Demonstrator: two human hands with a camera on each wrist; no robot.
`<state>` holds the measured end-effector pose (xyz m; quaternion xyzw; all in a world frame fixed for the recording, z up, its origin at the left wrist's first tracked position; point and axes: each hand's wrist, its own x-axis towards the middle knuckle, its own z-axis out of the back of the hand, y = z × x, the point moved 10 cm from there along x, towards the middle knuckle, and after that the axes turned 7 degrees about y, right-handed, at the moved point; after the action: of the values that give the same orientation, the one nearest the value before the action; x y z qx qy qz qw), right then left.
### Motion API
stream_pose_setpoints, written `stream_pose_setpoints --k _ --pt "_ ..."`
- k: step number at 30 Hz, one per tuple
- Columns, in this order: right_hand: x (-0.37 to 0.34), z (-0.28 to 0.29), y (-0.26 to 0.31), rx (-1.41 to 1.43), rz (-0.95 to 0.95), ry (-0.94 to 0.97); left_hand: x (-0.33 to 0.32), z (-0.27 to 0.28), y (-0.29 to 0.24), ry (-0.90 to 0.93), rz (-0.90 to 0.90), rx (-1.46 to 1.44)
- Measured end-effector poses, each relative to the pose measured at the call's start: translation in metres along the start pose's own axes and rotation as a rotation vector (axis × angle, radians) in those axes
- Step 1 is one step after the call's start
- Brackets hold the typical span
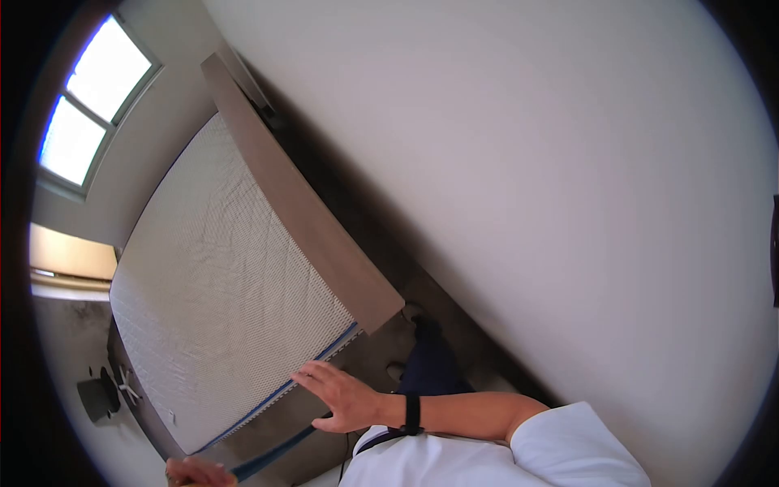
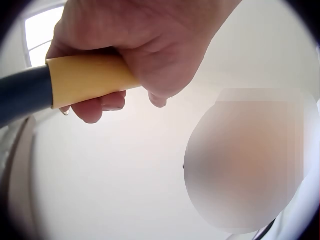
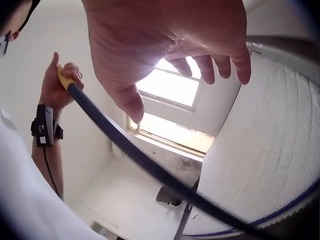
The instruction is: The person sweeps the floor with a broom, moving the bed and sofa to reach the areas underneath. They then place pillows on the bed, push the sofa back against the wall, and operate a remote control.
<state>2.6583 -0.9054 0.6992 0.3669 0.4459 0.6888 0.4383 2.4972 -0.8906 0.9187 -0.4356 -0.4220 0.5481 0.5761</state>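
Observation:
At the bottom edge of the head view my left hand (image 1: 195, 472), partly cut off, grips the yellow end of a long dark blue pole (image 1: 280, 450). Close up in the left wrist view, the fingers and palm wrap round that yellow grip (image 2: 90, 80). The pole slants down past my right hand (image 3: 165, 30) in the right wrist view, its lower end hidden. My right hand (image 1: 345, 398) has spread fingers and holds nothing. In the head view its fingertips overlap the near edge of a white quilted mattress (image 1: 235, 243) with blue piping.
A brown board (image 1: 300, 203) runs along the mattress's side, with a dark gap between it and the white wall (image 1: 552, 178). Windows (image 1: 93, 97) are at the far left. A dark grey container (image 1: 99, 396) is beyond the mattress. My dark-trousered leg (image 1: 434, 357) stands near the board's end.

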Motion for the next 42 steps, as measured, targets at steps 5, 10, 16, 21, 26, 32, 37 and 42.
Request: stream_pose_setpoints --k 5,10,16,21,26,32,37,42 --pt "-0.019 -0.046 -0.011 0.326 -0.147 0.025 0.006 -0.088 -0.013 0.321 -0.036 -0.163" --pt "-0.065 0.058 0.006 0.065 -0.111 -0.379 -0.02 -0.13 -0.047 0.465 -0.162 -0.219" --pt "-0.088 0.122 0.009 0.048 -0.037 -0.325 -0.036 -0.186 -0.087 0.54 -0.256 -0.215" --pt "-0.092 0.151 -0.011 0.058 -0.042 -0.306 -0.041 -0.236 -0.101 0.633 -0.288 -0.177" --pt "-0.08 0.18 -0.025 -0.186 0.026 -0.347 -0.05 -0.273 -0.124 0.677 -0.736 0.321" --pt "-0.124 0.154 -0.104 0.663 -0.624 -0.396 -0.065 -0.291 -0.071 0.705 -0.745 0.531" --pt "-0.103 0.102 -0.081 1.694 -0.774 -0.442 -0.096 -0.299 -0.048 0.789 -0.942 0.625" --pt "-0.049 0.102 -0.105 1.679 -0.712 -0.289 -0.066 -0.29 -0.042 0.85 -0.884 0.649"
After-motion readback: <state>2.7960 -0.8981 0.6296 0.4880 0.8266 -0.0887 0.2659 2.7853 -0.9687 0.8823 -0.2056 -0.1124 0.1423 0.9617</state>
